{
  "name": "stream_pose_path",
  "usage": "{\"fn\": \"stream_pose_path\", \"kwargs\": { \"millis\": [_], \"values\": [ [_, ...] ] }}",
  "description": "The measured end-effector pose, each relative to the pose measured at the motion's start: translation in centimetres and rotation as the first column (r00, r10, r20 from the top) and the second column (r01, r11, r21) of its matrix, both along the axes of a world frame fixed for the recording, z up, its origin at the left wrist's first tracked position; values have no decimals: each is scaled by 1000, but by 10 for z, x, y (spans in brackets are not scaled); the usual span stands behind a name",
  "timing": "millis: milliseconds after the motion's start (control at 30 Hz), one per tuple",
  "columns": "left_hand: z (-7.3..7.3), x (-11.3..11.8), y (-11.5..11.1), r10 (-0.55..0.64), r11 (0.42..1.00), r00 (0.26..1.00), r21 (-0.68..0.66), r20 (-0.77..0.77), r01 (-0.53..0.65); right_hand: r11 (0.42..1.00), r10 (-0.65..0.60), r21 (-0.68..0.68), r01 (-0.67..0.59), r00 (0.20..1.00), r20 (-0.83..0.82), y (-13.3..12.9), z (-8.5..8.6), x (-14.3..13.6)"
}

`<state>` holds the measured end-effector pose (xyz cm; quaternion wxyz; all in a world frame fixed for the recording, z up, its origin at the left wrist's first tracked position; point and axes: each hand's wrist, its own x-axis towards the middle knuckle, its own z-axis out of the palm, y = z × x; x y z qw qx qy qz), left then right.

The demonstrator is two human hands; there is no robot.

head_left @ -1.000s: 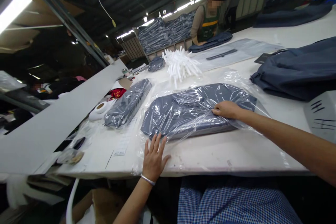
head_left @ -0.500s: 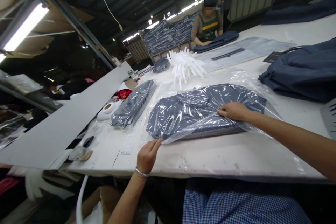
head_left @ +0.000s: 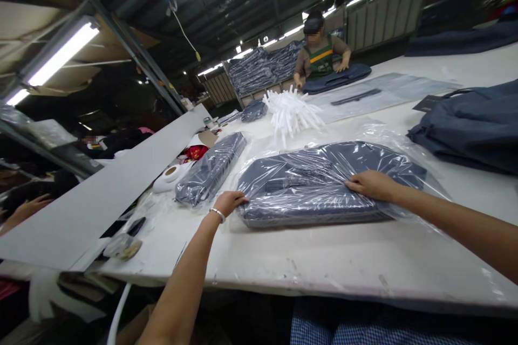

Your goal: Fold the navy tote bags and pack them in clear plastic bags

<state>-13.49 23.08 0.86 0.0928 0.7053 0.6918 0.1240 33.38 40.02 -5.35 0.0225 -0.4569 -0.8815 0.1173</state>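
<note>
A folded dark blue garment in a clear plastic bag (head_left: pixel 299 188) lies on the white table (head_left: pixel 307 264) in front of me. My left hand (head_left: pixel 230 202) pinches the plastic at the bag's left end, and a bracelet circles that wrist. Toward the right, my right hand (head_left: pixel 370 184) has its fingers closed on the plastic over the garment, where creases run out from the fingertips. Loose clear film spreads past the garment's right end, partly beneath my right forearm. Another bagged dark garment (head_left: pixel 212 168) rests to the left.
Behind the bag is a pile of white strips (head_left: pixel 292 113). Unbagged dark garments (head_left: pixel 473 124) lie at the right. Across the table a person (head_left: pixel 321 59) handles a dark folded garment. A tape roll (head_left: pixel 170 171) and a white board (head_left: pixel 109 194) are at the left.
My left hand has moved up from the bag's lower left corner to its left end. The front plastic now lies tighter along the garment's near edge. My right hand keeps its hold.
</note>
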Motion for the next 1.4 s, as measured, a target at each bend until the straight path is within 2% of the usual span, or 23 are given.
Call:
{"fn": "stream_pose_path", "kwargs": {
  "millis": [100,200,300,400,500,600,700,800,900,1000,1133,1233,1300,1400],
  "values": [
    [-13,-8,14,7,999,995,-49,96,-3,1000,-7,-15,6,1000,-16,2,-3,1],
    [-17,-13,11,52,995,979,-95,198,-33,999,-11,-30,10,999,-38,4,-5,3],
    [-5,-19,-7,83,987,950,-159,301,-36,999,-25,-47,23,998,-51,3,-5,3],
    [12,-27,-36,82,982,922,-191,378,-9,999,-26,-45,24,999,-46,1,-4,3],
    [15,-30,-62,131,983,892,-173,432,-60,999,-20,-40,18,999,-45,1,-3,3],
    [3,-25,-74,204,979,838,-81,506,-189,999,-18,-41,15,998,-58,1,-5,3],
    [-17,-17,-70,233,953,759,15,608,-304,999,-15,-35,13,998,-61,2,-5,4],
    [-31,-14,-57,266,898,697,91,666,-430,999,-14,-43,12,998,-58,2,-5,4],
    [-34,-20,-45,309,829,676,159,670,-536,999,-12,-48,9,998,-67,2,-5,5],
    [-27,-31,-37,332,815,680,165,654,-556,999,-14,-38,12,998,-63,3,-7,5],
    [-8,-45,-35,353,864,668,46,655,-501,999,-10,-39,7,997,-77,3,-7,5],
    [8,-49,-42,331,901,674,-10,660,-433,1000,-10,-29,8,997,-70,2,-6,5],
    [18,-46,-51,277,918,694,31,665,-396,999,-13,-32,11,998,-64,2,-5,5],
    [26,-29,-69,200,906,747,170,634,-387,999,-8,-44,5,997,-74,3,-7,6]
  ]
}}
